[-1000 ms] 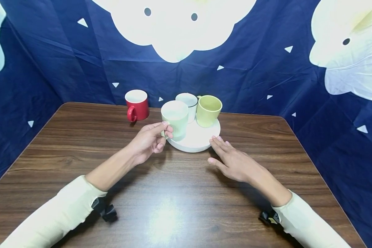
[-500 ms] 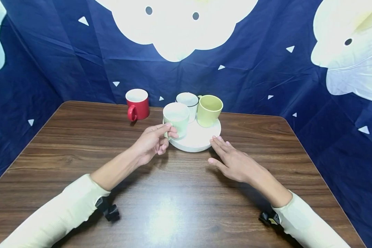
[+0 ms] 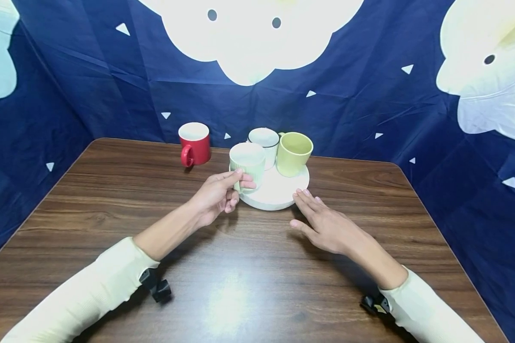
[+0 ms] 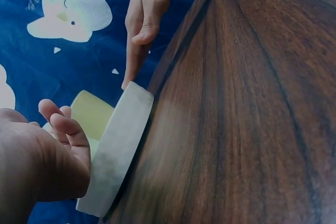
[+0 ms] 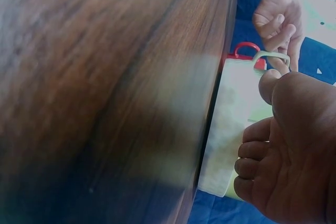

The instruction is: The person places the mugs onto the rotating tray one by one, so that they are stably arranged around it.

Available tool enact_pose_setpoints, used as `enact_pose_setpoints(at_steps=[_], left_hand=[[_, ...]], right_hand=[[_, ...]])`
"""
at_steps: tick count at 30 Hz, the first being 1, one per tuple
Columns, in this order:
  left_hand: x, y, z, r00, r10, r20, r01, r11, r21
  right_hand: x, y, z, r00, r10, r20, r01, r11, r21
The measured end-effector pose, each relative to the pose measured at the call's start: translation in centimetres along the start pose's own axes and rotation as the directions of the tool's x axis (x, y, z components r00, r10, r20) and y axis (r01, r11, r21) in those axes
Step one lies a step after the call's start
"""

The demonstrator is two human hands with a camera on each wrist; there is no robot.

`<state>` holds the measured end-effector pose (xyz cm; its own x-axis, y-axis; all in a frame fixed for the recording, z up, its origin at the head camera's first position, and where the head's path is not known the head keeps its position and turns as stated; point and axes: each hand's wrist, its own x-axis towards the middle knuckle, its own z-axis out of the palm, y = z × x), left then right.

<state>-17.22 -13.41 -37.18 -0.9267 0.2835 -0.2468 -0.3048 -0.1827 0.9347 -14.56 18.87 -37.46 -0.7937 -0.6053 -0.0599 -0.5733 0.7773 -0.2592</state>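
My left hand [image 3: 216, 197] pinches the handle of a pale green ribbed mug [image 3: 250, 164], upright at the left part of a round white tray [image 3: 279, 189]. Whether its base touches the tray is hidden. Behind it on the tray stand a white mug with a dark rim [image 3: 269, 151] and a yellow-green mug [image 3: 291, 159]. My right hand [image 3: 328, 226] has its fingers straight, the fingertips at the tray's front right edge. In the right wrist view, the pale green handle [image 5: 273, 54] shows by the left hand's fingers.
A red mug [image 3: 195, 148] with a white inside stands on the wooden table [image 3: 257, 267] left of the tray, its handle facing forward. A blue cloth backdrop [image 3: 111, 105] with cloud shapes hangs behind the table's far edge.
The left hand and pale green mug have moved a little right and down toward the tray. The right hand stays by the tray's edge. The head view has shifted slightly.
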Motion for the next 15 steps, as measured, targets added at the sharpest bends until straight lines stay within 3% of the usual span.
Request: enact_pose_setpoints(at_steps=[8, 15], left_hand=[[0.08, -0.31, 0.26, 1.0, -0.008, -0.006, 0.008, 0.999, 0.037], [-0.26, -0.16, 0.21, 0.999, 0.039, -0.022, -0.034, 0.984, 0.174]], right_hand=[[-0.11, -0.09, 0.03, 1.0, 0.006, 0.002, -0.006, 1.0, 0.009], [-0.17, 0.01, 0.08, 1.0, -0.005, -0.003, 0.005, 1.0, 0.014]])
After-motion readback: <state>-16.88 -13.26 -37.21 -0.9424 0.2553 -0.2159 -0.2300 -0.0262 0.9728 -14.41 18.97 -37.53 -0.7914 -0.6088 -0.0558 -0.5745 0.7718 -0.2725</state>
